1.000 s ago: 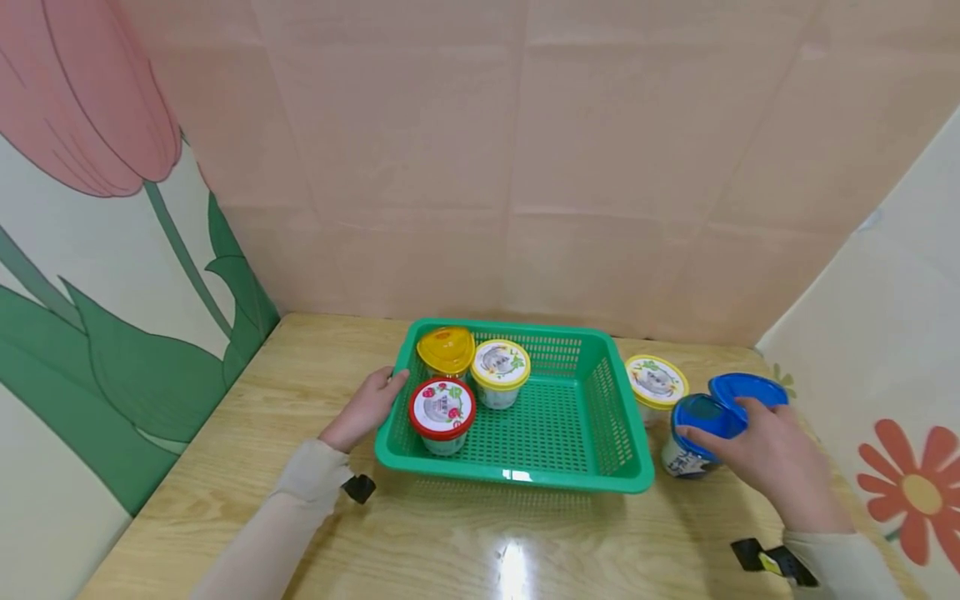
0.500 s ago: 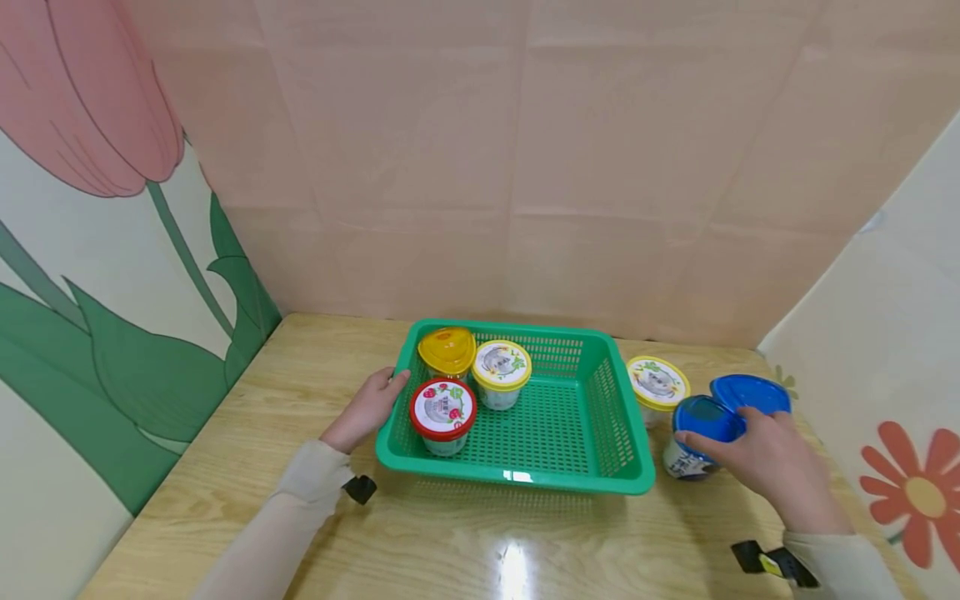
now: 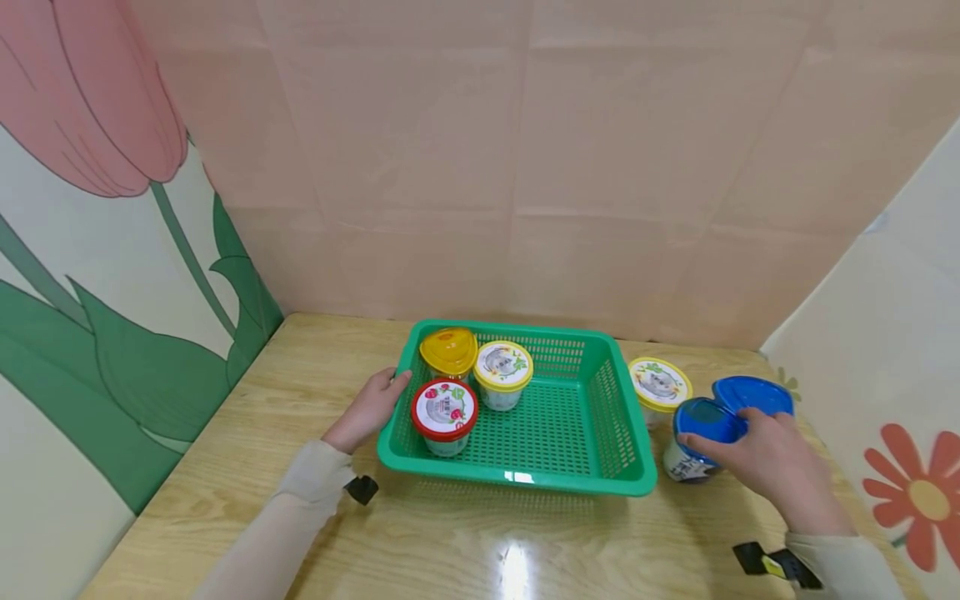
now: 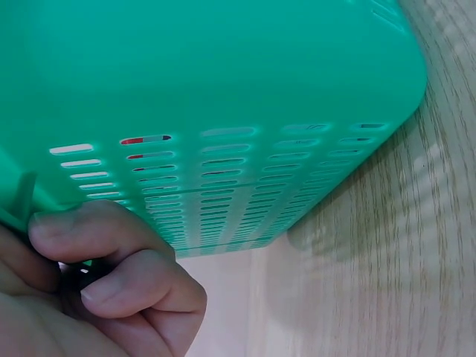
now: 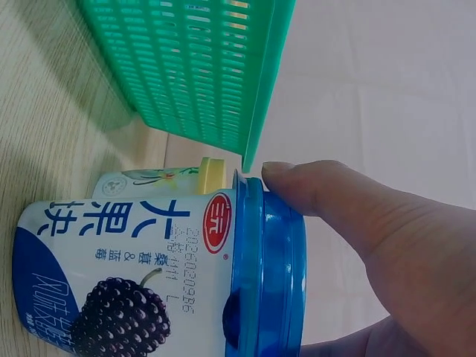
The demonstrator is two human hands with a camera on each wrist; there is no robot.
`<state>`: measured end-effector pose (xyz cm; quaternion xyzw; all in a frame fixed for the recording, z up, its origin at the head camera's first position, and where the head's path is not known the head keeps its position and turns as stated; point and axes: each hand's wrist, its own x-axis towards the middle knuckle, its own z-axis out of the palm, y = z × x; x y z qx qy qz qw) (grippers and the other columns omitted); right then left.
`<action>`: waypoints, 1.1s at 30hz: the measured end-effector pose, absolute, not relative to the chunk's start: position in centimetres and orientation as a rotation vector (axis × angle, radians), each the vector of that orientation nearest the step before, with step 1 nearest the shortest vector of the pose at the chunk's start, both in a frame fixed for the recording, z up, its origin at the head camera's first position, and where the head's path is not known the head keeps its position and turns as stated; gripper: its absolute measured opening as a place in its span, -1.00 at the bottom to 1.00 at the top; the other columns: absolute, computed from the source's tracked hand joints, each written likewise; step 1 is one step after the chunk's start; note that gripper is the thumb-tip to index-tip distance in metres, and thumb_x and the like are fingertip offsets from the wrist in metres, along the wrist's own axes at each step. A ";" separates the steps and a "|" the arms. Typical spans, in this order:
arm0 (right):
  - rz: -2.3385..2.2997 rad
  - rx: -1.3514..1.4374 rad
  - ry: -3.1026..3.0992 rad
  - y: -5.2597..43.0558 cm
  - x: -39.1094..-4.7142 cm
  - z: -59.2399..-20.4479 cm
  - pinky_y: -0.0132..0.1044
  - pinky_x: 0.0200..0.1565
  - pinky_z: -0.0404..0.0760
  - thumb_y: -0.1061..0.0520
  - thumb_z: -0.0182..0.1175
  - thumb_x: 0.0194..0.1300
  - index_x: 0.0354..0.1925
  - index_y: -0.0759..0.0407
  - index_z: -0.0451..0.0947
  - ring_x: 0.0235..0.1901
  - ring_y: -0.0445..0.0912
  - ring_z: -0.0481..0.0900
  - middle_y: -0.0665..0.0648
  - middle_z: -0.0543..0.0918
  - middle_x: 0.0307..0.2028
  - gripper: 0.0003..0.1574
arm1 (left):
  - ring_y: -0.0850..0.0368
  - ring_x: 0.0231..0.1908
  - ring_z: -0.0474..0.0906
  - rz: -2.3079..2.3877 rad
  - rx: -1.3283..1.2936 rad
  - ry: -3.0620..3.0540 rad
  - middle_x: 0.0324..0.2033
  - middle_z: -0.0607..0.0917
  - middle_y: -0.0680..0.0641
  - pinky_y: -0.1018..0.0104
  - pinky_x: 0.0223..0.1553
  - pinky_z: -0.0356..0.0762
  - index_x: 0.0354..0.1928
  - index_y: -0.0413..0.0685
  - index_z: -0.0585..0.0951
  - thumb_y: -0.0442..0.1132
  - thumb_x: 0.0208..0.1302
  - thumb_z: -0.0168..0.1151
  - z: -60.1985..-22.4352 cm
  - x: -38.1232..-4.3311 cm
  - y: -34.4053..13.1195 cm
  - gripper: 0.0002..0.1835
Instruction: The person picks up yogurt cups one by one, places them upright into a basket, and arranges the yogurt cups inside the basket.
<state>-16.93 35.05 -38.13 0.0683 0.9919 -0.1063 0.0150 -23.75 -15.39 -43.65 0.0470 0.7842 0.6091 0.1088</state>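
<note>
My left hand grips the left rim of a green plastic basket; in the left wrist view its curled fingers are at the rim, beside the slotted wall. My right hand holds a yogurt cup by its blue lid, thumb on one edge and fingers across the far edge. The right wrist view shows that cup's white side with a printed blackberry. Inside the basket, toward the left, are a red-lidded cup, a yellow-and-white-lidded cup and an amber-lidded cup.
Right of the basket stands another yellow-lidded cup. Behind the held cup is a second blue lid, partly hidden by my right hand. A wooden table bears everything, with a papered wall behind and flower-painted panels at both sides.
</note>
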 end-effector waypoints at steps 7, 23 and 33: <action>-0.346 0.197 3.096 34.9 -16.9 -38.1 0.19 -0.50 0.48 -0.72 0.06 -0.20 0.11 0.66 0.24 -0.14 0.48 0.30 0.72 0.32 -0.08 0.53 | 0.00 -0.27 0.67 1.784 0.151 2.271 -0.10 0.60 -0.29 0.04 -0.26 0.63 0.22 -0.34 0.32 -0.06 0.51 -0.26 -42.5 -23.4 -15.5 -0.50; -0.364 0.185 3.101 34.4 -16.4 -36.8 0.22 -0.50 0.47 -0.69 0.08 -0.17 0.13 0.63 0.22 -0.15 0.53 0.33 0.75 0.27 -0.04 0.49 | 0.00 -0.23 0.67 1.774 0.152 2.251 -0.07 0.60 -0.26 0.02 -0.22 0.62 0.24 -0.33 0.30 -0.05 0.51 -0.26 -41.4 -22.7 -15.3 -0.49; -0.368 0.146 3.145 33.9 -16.3 -36.3 0.31 -0.41 0.45 -0.66 0.10 -0.14 0.15 0.60 0.23 -0.09 0.54 0.27 0.72 0.29 -0.01 0.45 | 0.03 -0.25 0.67 1.796 0.110 2.288 -0.09 0.62 -0.20 0.06 -0.27 0.63 0.20 -0.20 0.37 0.05 0.48 -0.22 -43.7 -23.9 -15.4 -0.49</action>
